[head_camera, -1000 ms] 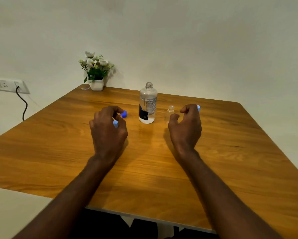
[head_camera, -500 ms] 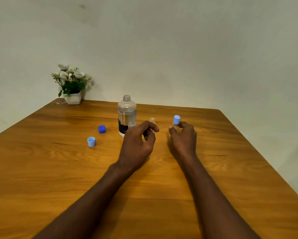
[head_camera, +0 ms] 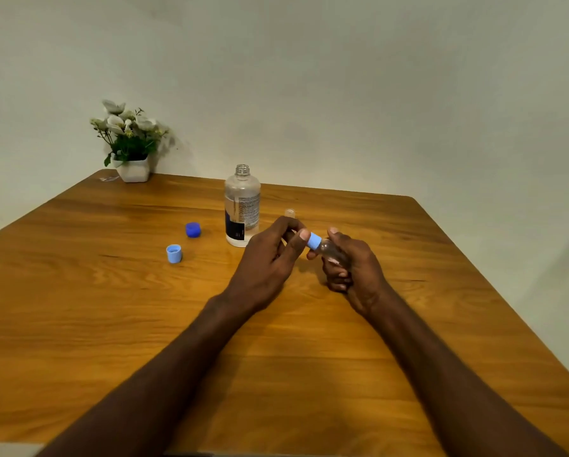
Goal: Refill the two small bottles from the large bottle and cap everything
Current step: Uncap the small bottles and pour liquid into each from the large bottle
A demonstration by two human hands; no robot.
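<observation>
Right hand (head_camera: 349,265) grips small bottle (head_camera: 331,250); left hand (head_camera: 269,258) pinches cap (head_camera: 313,241).

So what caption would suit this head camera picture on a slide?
Left hand pinches the light blue cap on a small bottle gripped by the right hand.

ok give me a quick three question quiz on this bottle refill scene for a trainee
1. True or false: the large bottle has its cap on.
2. How many loose caps lie on the table?
3. The right hand holds: A) the flower pot B) a small bottle C) nothing

Key
1. False: its neck is open.
2. Two: a dark blue cap and a light blue cap.
3. B: the left hand pinches that bottle's cap. A second small bottle stands uncapped behind.
</observation>
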